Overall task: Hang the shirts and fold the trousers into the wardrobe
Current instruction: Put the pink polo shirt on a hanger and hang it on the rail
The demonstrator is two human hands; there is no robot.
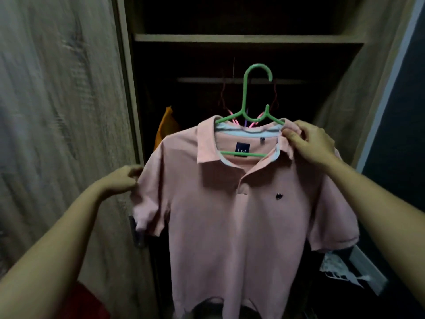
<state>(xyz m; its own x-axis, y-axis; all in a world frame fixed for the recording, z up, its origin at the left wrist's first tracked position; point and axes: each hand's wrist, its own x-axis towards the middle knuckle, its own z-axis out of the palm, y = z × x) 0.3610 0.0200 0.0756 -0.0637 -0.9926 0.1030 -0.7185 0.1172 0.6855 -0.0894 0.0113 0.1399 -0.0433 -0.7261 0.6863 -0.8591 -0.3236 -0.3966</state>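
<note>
A pink polo shirt (241,215) hangs on a green plastic hanger (251,97) held up in front of the open wardrobe. The hanger's hook is level with the dim clothes rail (207,80); whether it touches the rail I cannot tell. My right hand (310,143) pinches the shirt's collar and shoulder at the hanger's right arm. My left hand (123,179) grips the shirt's left shoulder seam above the sleeve.
The wardrobe's wooden door (57,134) stands open at the left, a shelf (241,39) runs above the rail. An orange garment (166,127) and pink hangers (236,120) hang behind. White items (340,268) lie low right; something red (85,302) sits bottom left.
</note>
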